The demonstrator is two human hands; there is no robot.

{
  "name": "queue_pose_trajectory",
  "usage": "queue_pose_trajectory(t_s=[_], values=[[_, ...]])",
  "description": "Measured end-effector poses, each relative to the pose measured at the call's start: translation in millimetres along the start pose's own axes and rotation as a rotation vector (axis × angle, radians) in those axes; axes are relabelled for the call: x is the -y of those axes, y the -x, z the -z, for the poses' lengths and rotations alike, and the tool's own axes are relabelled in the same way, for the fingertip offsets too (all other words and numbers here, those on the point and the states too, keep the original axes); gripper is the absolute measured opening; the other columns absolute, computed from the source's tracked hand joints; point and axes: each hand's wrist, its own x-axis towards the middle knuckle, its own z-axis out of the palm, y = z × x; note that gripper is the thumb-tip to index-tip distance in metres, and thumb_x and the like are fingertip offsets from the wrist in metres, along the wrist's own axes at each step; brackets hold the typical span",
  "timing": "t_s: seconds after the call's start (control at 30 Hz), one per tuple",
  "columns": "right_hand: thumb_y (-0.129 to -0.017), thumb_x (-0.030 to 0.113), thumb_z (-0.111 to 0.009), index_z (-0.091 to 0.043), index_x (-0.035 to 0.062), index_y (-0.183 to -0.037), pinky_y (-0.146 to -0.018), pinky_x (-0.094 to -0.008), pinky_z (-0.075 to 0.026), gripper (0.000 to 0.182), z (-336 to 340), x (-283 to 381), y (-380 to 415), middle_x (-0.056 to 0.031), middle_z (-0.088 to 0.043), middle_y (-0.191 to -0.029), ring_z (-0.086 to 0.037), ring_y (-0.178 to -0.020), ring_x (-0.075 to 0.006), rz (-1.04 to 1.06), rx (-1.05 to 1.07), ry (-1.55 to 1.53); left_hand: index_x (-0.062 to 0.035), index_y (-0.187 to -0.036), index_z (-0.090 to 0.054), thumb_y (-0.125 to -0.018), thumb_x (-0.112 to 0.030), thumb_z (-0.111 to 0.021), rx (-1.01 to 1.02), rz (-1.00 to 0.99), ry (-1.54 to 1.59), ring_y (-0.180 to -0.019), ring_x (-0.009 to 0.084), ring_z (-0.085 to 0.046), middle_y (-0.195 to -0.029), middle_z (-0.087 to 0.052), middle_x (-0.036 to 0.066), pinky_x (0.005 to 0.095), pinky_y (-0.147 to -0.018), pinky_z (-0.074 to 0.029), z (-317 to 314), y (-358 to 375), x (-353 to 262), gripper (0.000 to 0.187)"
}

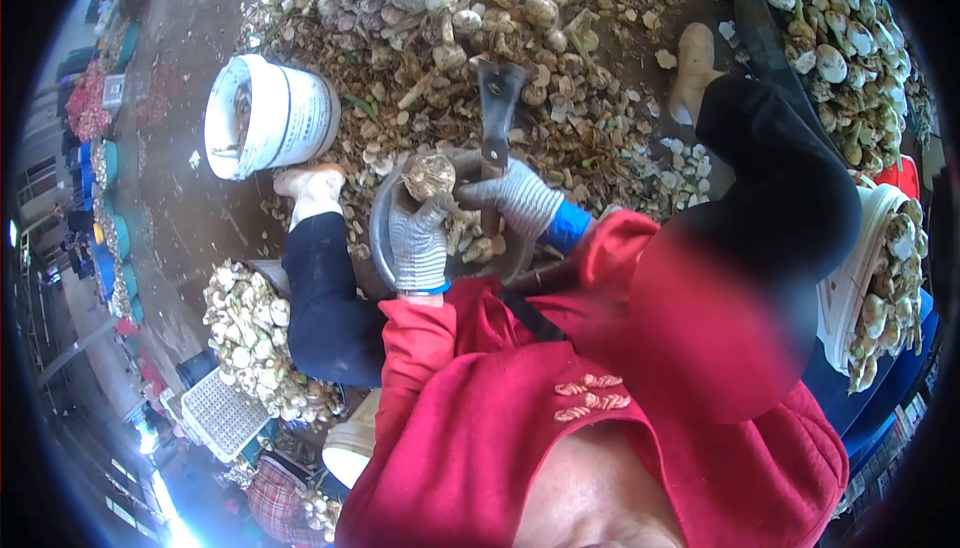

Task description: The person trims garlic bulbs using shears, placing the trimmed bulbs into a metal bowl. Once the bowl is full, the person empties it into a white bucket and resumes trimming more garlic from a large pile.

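The left hand (418,248) grips a garlic bulb (430,178) over the basin's (379,233) far left rim; the right hand (522,198) is closed round a broad knife (498,103), blade pointing away. I'd call this bulb and blade held ready, fingers needing clearance from the edge, though that edge is hard to read. Beyond, trimmings (590,138) crowd close; bare floor (190,23) opens past the bucket (305,116).

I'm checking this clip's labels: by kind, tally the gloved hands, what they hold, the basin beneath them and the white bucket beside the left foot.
Gloved hands: 2 (left hand, right hand)
Held bulb: 1
Bladed tool: 1
Basin: 1
White bucket: 1
Total: 6
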Motion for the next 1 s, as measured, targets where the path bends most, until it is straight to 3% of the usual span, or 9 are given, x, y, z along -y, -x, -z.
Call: queue_pose_trajectory(t_s=[0.13,0.2,0.27,0.37,0.6,0.77,0.83,0.93,1.0], values=[[-0.078,0.008,-0.064,-0.063,0.0047,-0.104,-0.072,-0.0332,-0.051,0.026,15.0,-20.1,1.0,-0.0051,-0.066,-0.084,-0.062,-0.077,-0.0188,0.176,-0.06,0.301,-0.0013,-0.117,-0.054,-0.067,-0.021,-0.081,0.014,-0.114,-0.371,-0.102,0.0211,-0.057,-0.111,-0.059,0.01,0.0339,-0.093,-0.044,18.4,11.0,7.6,0.061],[-0.077,0.015,-0.062,-0.065,0.0103,-0.1,-0.074,-0.0383,-0.051,0.023,17.4,4.3,4.1,-0.0169,-0.064,-0.099,-0.063,-0.086,-0.0344,0.178,-0.033,1.147,-0.0015,-0.121,-0.049,-0.067,-0.017,-0.08,0.07,-0.246,-0.617,-0.101,0.0207,-0.057,-0.112,-0.058,0.01,0.0329,-0.092,-0.045,39.7,10.1,14.4,0.064],[-0.075,0.016,-0.062,-0.064,0.0086,-0.093,-0.074,-0.0405,-0.05,0.02,17.7,0.9,12.9,-0.017,-0.061,-0.093,-0.06,-0.088,-0.0364,0.214,-0.017,1.338,-0.0012,-0.124,-0.045,-0.068,-0.012,-0.078,0.142,-0.28,-0.832,-0.101,0.0199,-0.057,-0.112,-0.057,0.01,0.0316,-0.092,-0.046,74.6,8.5,31.6,0.066],[-0.075,0.015,-0.061,-0.064,0.0079,-0.092,-0.074,-0.0432,-0.05,0.019,12.0,-4.0,17.2,-0.0166,-0.06,-0.093,-0.061,-0.087,-0.0356,0.344,0.066,1.403,-0.0006,-0.122,-0.045,-0.069,-0.012,-0.078,0.111,-0.248,-0.812,-0.1,0.0198,-0.058,-0.11,-0.058,0.011,0.0316,-0.089,-0.048,41.0,25.6,11.2,0.063],[-0.068,0.009,-0.063,-0.064,0.004,-0.091,-0.073,-0.0422,-0.052,0.024,13.4,-3.6,18.2,-0.0209,-0.063,-0.091,-0.063,-0.087,-0.0357,0.226,0.029,1.486,0.001,-0.118,-0.045,-0.07,-0.011,-0.077,0.02,-0.188,-0.697,-0.098,0.0194,-0.06,-0.107,-0.059,0.013,0.0316,-0.084,-0.051,-9.0,38.6,-0.8,0.058],[-0.068,0.011,-0.063,-0.065,0.0059,-0.09,-0.073,-0.0424,-0.052,0.023,34.1,-24.3,12.3,-0.0194,-0.064,-0.086,-0.063,-0.086,-0.0365,0.21,0.079,1.411,0.0006,-0.118,-0.042,-0.069,-0.007,-0.077,0.006,0.409,0.006,-0.093,0.021,-0.06,-0.106,-0.057,0.013,0.0316,-0.083,-0.052,85.8,32.0,96.0,0.061],[-0.068,0.014,-0.066,-0.067,0.0077,-0.094,-0.073,-0.0413,-0.052,0.026,38.0,-29.5,8.3,-0.0188,-0.065,-0.09,-0.064,-0.086,-0.0355,0.194,0.058,1.36,-0.0006,-0.116,-0.044,-0.066,-0.009,-0.08,-0.055,0.342,-0.041,-0.091,0.0206,-0.059,-0.104,-0.057,0.012,0.0311,-0.082,-0.051,69.5,27.9,85.9,0.062],[-0.069,0.018,-0.068,-0.068,0.008,-0.098,-0.074,-0.0405,-0.052,0.03,60.2,-52.1,-13.0,-0.019,-0.066,-0.093,-0.064,-0.086,-0.0345,-0.011,0.16,1.344,-0.0034,-0.113,-0.047,-0.058,-0.014,-0.086,-0.171,-0.35,-1.018,-0.091,0.0197,-0.057,-0.102,-0.056,0.009,0.0302,-0.079,-0.05,6.1,42.9,35.5,0.069],[-0.071,0.017,-0.066,-0.068,0.0054,-0.09,-0.072,-0.0376,-0.051,0.022,102.9,-35.1,-9.7,-0.0183,-0.066,-0.087,-0.065,-0.082,-0.0299,-0.311,-0.076,1.429,-0.0041,-0.112,-0.048,-0.057,-0.021,-0.088,-0.111,-0.543,-0.624,-0.094,0.0159,-0.054,-0.105,-0.053,0.006,0.0289,-0.083,-0.048,-13.6,60.2,-10.0,0.07]])
